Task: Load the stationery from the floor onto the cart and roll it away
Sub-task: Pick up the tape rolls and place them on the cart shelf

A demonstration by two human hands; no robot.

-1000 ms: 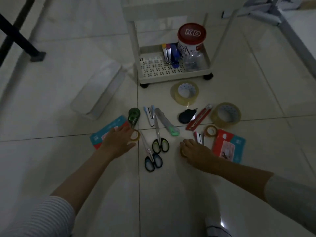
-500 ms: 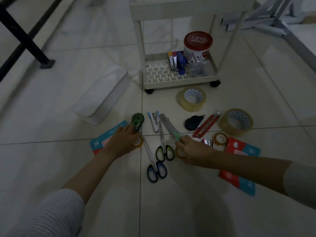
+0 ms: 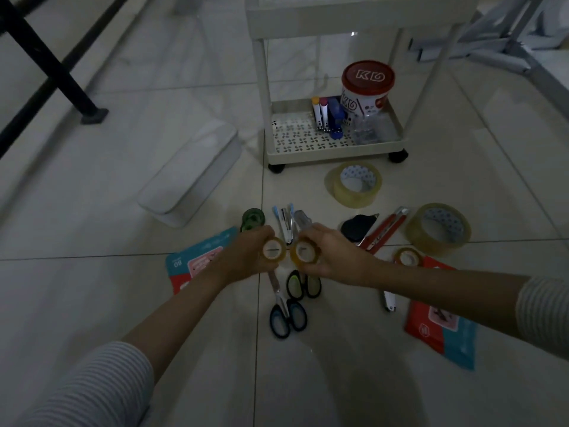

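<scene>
tiles make up the floor (image 3: pixel 92 303), pale and glossy under dim light, with thin grout lines crossing below the hands. a black metal frame leg (image 3: pixel 55 69) stands at the upper left and a grey frame (image 3: pixel 508 41) at the upper right. a white lidded box (image 3: pixel 191 177) lies on the floor left of the cart (image 3: pixel 332 149), a cream trolley on dark wheels. its perforated lower tray carries a red-lidded tub (image 3: pixel 368 87), two markers (image 3: pixel 320 115), a blue stapler (image 3: pixel 335 118) and a clear box (image 3: pixel 369 131).

the left hand (image 3: pixel 246 257) is clamped on a small yellowish tape roll (image 3: pixel 274 250), and the right hand (image 3: pixel 332 257) grips a matching small roll (image 3: pixel 304 251); both rolls are lifted, side by side, just apart, white cores facing the camera.

stationery lies spread on the floor around them: two big clear tape rolls (image 3: pixel 354 184) and (image 3: pixel 438 228), another small roll (image 3: pixel 408 257), a green tape dispenser (image 3: pixel 253 218), pens (image 3: pixel 284 220), a black correction tape (image 3: pixel 357 228), a red cutter (image 3: pixel 385 229), blue-handled scissors (image 3: pixel 288 317), black-handled scissors (image 3: pixel 303 283), and two red-and-teal packets (image 3: pixel 197 263) and (image 3: pixel 440 328).
</scene>
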